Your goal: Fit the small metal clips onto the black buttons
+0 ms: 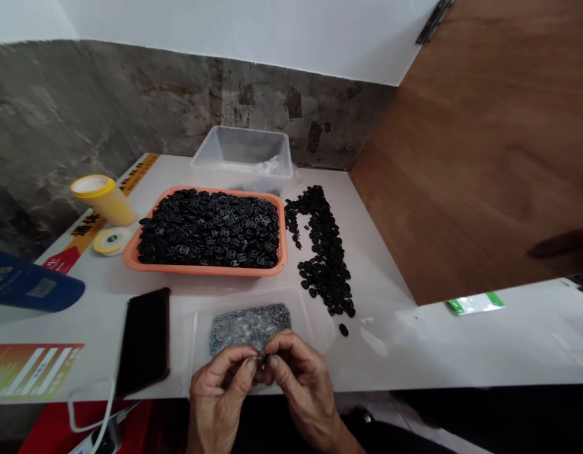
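Note:
Near the front edge of the table, my left hand (pixel 225 384) and my right hand (pixel 303 381) meet fingertip to fingertip. The right thumb and forefinger pinch a small black piece (pixel 266 359), mostly covered by the fingers. The left thumb and forefinger are pressed together too; what they hold is too small to make out. Just beyond the fingers, a clear plastic tray (pixel 199 315) holds a heap of small silvery metal parts (pixel 248 321). Behind it, an orange basket (pixel 206 271) is piled with black oval pieces (pixel 210 227) with slots.
Loose black ovals (pixel 326 252) are spread right of the basket. A clear bin (pixel 244 148) stands at the back. On the left are a phone (pixel 144 340), a blue tumbler (pixel 40 287), a yellow cup (pixel 106 202) and its lid (pixel 112 241). A wooden panel (pixel 484 157) borders the right side.

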{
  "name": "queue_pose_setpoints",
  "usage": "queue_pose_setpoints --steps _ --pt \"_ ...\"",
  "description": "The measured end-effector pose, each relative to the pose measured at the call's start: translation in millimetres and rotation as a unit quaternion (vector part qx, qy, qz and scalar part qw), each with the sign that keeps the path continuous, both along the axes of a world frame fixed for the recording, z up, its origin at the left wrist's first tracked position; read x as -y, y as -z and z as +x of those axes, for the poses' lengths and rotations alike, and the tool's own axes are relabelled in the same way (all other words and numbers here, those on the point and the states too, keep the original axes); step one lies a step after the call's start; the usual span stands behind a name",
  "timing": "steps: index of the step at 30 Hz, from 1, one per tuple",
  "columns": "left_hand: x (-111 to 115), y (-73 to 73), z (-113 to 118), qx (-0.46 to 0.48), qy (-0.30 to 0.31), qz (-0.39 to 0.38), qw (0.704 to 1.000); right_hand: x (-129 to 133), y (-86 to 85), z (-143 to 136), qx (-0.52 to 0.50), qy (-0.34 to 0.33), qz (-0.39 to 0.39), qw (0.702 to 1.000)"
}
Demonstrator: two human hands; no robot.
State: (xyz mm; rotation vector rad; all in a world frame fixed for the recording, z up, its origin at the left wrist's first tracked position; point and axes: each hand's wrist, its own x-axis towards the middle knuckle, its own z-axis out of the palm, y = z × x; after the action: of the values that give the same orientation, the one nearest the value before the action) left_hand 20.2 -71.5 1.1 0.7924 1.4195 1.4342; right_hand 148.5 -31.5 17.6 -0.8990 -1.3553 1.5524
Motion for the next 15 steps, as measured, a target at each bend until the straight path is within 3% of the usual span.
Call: queue_pose_setpoints --steps 6,15 --pt "1.4 -2.0 -4.1 -0.049 0.001 0.026 0.998 0.0 0.3 1.0 0.033 -0.007 0.043 0.998" --pt "0.6 -4.3 -6.0 -0.073 0.027 0.02 0.997 -0.1 3.8 0.6 0.009 0.01 0.026 1.0"
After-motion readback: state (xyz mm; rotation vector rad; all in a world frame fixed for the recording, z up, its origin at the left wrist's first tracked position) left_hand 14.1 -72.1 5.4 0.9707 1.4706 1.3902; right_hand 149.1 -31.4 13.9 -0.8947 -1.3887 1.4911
